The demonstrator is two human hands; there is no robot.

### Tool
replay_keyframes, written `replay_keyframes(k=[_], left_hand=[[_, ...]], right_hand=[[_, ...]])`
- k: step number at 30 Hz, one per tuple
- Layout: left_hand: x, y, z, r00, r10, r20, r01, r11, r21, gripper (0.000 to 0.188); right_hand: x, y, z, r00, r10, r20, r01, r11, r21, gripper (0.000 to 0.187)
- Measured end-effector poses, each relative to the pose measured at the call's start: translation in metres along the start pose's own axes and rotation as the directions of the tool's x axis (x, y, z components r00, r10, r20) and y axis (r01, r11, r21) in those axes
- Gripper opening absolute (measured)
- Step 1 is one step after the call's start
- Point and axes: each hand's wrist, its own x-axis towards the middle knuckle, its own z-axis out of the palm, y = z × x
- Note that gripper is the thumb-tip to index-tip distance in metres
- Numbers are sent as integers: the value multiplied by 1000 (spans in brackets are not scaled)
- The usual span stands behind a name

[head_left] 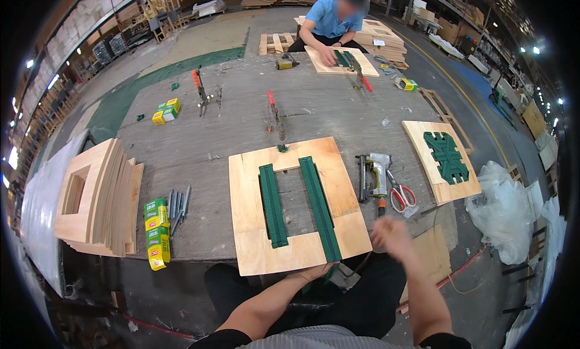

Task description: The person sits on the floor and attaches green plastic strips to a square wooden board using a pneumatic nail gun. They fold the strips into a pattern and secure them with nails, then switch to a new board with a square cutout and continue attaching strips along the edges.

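Observation:
A flat pale wooden frame (251, 195) lies before me, its near edge past the table edge. Two green webbing straps, the left one (273, 207) and the right one (319, 207), run lengthwise over its opening. The right strap reaches the near edge, where my left hand (313, 271) grips the frame from below; its fingers are mostly hidden. My right hand (393, 237) is raised right of the frame, smeared by motion, fingers seemingly curled. Just beyond it lie a staple gun (379, 172) with a hose (381, 207) and red-handled scissors (402, 196).
Stacked wooden frames (90, 195), yellow-green boxes (157, 234) and staple strips (178, 207) are at left. At right lies a frame with woven green webbing (446, 157). Toggle clamps (275, 116) stand mid-table (235, 125). Opposite, a person (335, 22) works on another frame (314, 58).

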Motion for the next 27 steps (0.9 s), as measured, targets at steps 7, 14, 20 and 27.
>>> replay_keyframes(k=[7,14,20,27], left_hand=[[-2,-16,7,986,165,-14,-138,867,480,61],[2,-2,10,968,247,-37,-180,789,587,61],[0,-9,6,999,2,44,-11,977,211,60],[3,-11,5,988,-69,135,60,996,70,60]], right_hand=[[177,-27,-44,927,-57,-371,-174,810,-560,58],[190,-16,-52,898,180,-401,-187,982,22,28],[91,-66,-32,961,94,-261,5,934,358,21],[-38,-76,20,994,110,3,-109,987,118,19]])
